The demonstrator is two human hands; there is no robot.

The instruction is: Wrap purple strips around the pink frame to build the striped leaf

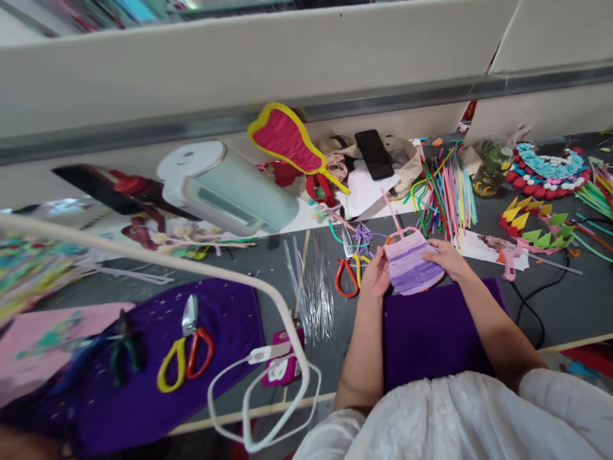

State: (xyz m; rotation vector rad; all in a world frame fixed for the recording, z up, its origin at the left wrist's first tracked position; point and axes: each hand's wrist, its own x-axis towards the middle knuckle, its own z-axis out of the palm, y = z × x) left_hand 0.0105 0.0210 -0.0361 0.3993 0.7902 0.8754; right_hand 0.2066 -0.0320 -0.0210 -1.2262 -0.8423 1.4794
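Note:
A flat, bag-shaped craft piece (412, 267) in striped lilac and purple, which looks made of fuzzy pipe cleaners, is held up over a purple cloth (431, 338). A pink stem (391, 209) sticks up from its top. My left hand (376, 273) grips its left edge, the fingers partly behind it. On the opposite edge, my right hand (447, 259) pinches it with the thumb on the front face. Just left of my left hand lie scissors (348, 265) with one red and one yellow handle. Loose purple pipe cleaners (363, 236) are behind them.
A pink glue gun (508, 255) with a black cord lies at right, near bundled pipe cleaners (453, 191). A white cable loop (282, 294) hangs over the left side. More scissors (189, 345) and pliers (125, 348) rest on purple cloth. A black phone (374, 154) lies behind.

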